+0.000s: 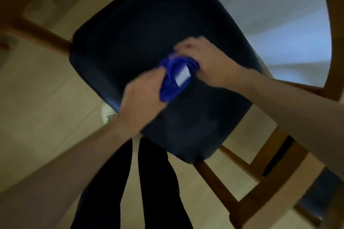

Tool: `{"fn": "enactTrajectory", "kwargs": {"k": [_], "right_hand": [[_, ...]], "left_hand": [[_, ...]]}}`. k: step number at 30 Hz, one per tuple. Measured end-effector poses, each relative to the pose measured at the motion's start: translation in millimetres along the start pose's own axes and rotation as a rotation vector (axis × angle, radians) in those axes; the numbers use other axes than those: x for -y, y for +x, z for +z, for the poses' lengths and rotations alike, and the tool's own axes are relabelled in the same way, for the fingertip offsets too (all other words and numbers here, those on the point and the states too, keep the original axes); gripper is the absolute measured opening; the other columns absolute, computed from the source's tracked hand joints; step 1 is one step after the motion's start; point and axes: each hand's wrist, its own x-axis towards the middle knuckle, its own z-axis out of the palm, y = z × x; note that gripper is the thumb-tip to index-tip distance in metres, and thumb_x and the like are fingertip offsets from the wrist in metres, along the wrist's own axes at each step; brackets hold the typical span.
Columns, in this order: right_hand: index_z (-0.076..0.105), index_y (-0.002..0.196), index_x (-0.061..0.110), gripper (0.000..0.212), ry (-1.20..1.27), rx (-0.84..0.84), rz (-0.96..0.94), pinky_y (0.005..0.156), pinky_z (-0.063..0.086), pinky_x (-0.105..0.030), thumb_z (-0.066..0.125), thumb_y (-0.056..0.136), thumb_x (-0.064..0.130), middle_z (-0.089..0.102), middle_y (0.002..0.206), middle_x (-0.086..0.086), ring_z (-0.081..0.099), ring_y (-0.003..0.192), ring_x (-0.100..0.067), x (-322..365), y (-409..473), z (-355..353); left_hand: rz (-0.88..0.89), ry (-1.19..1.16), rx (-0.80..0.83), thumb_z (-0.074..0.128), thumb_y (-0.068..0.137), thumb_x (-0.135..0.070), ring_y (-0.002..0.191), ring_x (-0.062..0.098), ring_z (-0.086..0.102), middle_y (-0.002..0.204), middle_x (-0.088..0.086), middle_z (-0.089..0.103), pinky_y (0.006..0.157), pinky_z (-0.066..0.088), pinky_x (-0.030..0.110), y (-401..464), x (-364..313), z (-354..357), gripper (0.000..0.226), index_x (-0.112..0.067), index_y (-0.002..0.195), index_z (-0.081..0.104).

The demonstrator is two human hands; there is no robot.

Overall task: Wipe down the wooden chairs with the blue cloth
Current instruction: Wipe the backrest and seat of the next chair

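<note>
We are looking straight down on a wooden chair with a dark navy padded seat (160,46), and we are taking that seat as our landmark. Above the middle of the seat we are holding a bunched bright blue cloth (173,82) with a small white label showing on its upper face. Both of our hands are meeting at the cloth. Our left hand (143,96) is coming in from the seat's near-left edge, its fingers curling round the lower end of the cloth and gripping it. Our right hand (202,61) is reaching in from the seat's right side, its fingers closing over the upper end of the cloth; the picture is blurring here, so we are not making out each finger. Whether the cloth is touching the seat or hanging just above it, we cannot tell.

The chair's light brown wooden frame (42,35) is showing as a rail running out from the seat's left side and as legs below its near-right corner. At the seat's near edge our legs in dark trousers (158,182) are standing on a pale beige floor (37,98), with a white shoe (108,114) peeking out just left of that edge. To the right of the seat a second wooden chair (279,182) is standing, only partly in view.
</note>
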Motion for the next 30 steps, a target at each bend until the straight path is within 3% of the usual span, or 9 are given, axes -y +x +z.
{"fn": "enactTrajectory", "kwargs": {"k": [5,9,12,16,19,21,24,26,30], "right_hand": [[0.07,0.108,0.015,0.03,-0.033,-0.193,0.114,0.098,0.041,-0.03,0.049,0.089,0.006,0.067,0.114,-0.002,0.06,0.106,-0.018,8.6,112.2,-20.9],[0.073,0.102,0.016,0.021,0.052,-0.167,0.134,0.101,0.034,-0.032,0.059,0.086,0.011,0.066,0.116,-0.003,0.058,0.112,-0.021,-5.9,43.5,8.0],[0.075,0.1,0.009,0.029,0.203,-0.06,0.282,0.098,0.033,-0.035,0.061,0.074,0.007,0.064,0.12,-0.01,0.057,0.116,-0.028,-6.2,-62.4,31.3],[0.07,0.111,0.02,0.028,0.128,0.186,0.547,0.093,0.026,-0.015,0.061,0.086,0.011,0.055,0.126,0.0,0.046,0.114,-0.023,1.7,-145.9,58.2],[0.066,0.115,0.025,0.033,-0.023,0.386,0.464,0.104,0.032,-0.028,0.061,0.086,0.011,0.056,0.126,0.002,0.05,0.115,-0.018,-4.7,-129.5,39.7],[0.067,0.116,0.018,0.039,0.052,0.277,0.448,0.108,0.034,-0.035,0.063,0.08,0.002,0.06,0.124,-0.005,0.054,0.117,-0.022,-11.1,-103.6,11.5],[0.065,0.121,0.008,0.045,0.125,-0.147,0.451,0.108,0.038,-0.042,0.063,0.077,-0.005,0.06,0.125,-0.015,0.055,0.117,-0.032,-19.0,-53.1,-22.2],[0.065,0.118,0.005,0.039,0.132,-0.331,0.451,0.1,0.043,-0.04,0.057,0.08,0.0,0.061,0.124,-0.017,0.057,0.113,-0.035,-18.2,-9.3,-26.2],[0.066,0.113,0.016,0.032,0.152,-0.396,0.411,0.095,0.041,-0.032,0.053,0.086,0.005,0.061,0.121,-0.004,0.056,0.108,-0.024,-1.9,61.5,-0.8]], "left_hand": [[-0.097,0.302,-0.144,0.071,0.074,-0.01,0.087,0.041,0.06,0.104,0.021,0.061,0.069,0.049,0.045,58.4,30.9,-15.7,0.054,-0.001,0.121,0.046],[0.049,0.41,-0.041,0.054,0.082,-0.006,0.111,0.042,0.056,0.129,0.028,0.055,0.089,0.048,0.049,20.4,-0.2,37.1,0.045,0.003,0.126,0.052],[0.115,0.251,0.101,0.056,0.085,-0.013,0.115,0.035,0.059,0.13,0.02,0.06,0.093,0.05,0.045,-37.6,-56.7,81.2,0.04,-0.005,0.124,0.061],[0.246,0.056,0.376,0.073,0.076,-0.023,0.12,0.021,0.057,0.132,0.007,0.06,0.105,0.044,0.034,-79.0,-98.0,103.4,0.058,-0.015,0.131,0.056],[0.358,-0.047,0.481,0.071,0.077,-0.012,0.109,0.022,0.06,0.119,0.006,0.064,0.096,0.049,0.036,-54.2,-72.7,79.7,0.048,-0.014,0.123,0.059],[0.383,-0.038,0.368,0.07,0.077,-0.008,0.1,0.033,0.063,0.112,0.014,0.066,0.087,0.053,0.042,-19.6,-51.9,52.9,0.04,-0.006,0.116,0.064],[0.269,0.015,0.075,0.064,0.078,-0.005,0.117,0.039,0.057,0.13,0.023,0.058,0.101,0.046,0.043,50.9,-17.8,12.5,0.056,0.003,0.132,0.053],[0.152,0.061,0.049,0.064,0.077,-0.003,0.123,0.035,0.052,0.135,0.017,0.055,0.104,0.041,0.04,90.4,2.7,-10.0,0.062,-0.005,0.137,0.049],[0.084,0.208,0.002,0.064,0.076,-0.001,0.09,0.038,0.059,0.097,0.015,0.063,0.069,0.044,0.04,84.2,27.1,-23.0,0.028,-0.005,0.103,0.056]]}}
